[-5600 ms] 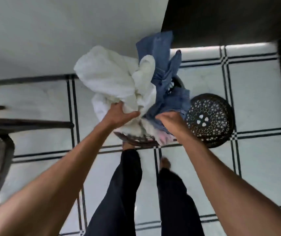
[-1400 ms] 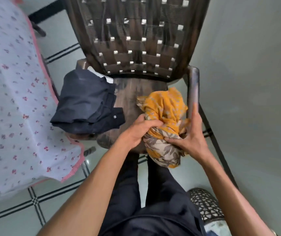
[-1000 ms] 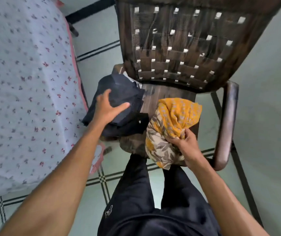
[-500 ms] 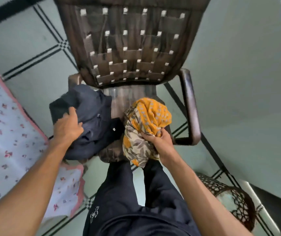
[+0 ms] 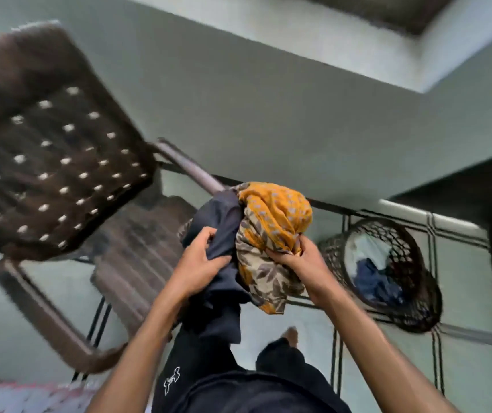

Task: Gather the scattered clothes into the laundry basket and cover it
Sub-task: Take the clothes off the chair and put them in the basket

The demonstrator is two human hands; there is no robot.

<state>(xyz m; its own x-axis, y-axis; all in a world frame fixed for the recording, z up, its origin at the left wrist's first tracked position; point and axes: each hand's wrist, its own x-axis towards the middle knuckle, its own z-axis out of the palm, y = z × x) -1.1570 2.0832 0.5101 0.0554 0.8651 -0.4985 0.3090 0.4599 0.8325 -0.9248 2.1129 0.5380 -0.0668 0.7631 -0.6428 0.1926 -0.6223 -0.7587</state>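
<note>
My left hand (image 5: 198,263) grips a dark navy garment (image 5: 220,231) that hangs down in front of my legs. My right hand (image 5: 296,259) is closed on a bunched yellow floral cloth (image 5: 271,222). Both bundles are held together in the air, off the chair. To the right stands the dark lattice laundry basket (image 5: 417,302) on the tiled floor, with white and blue clothes (image 5: 369,263) inside. No lid shows in this view.
A brown woven chair (image 5: 48,162) stands at the left, its seat (image 5: 137,257) bare. A dark table or cabinet (image 5: 477,189) stands behind the basket at the right. A floral bedsheet edge (image 5: 15,394) shows at the lower left. A wall runs behind.
Both garments have been lifted off the chair seat and brought together. The view has swung right, so the basket now shows more fully and the chair sits at the left.
</note>
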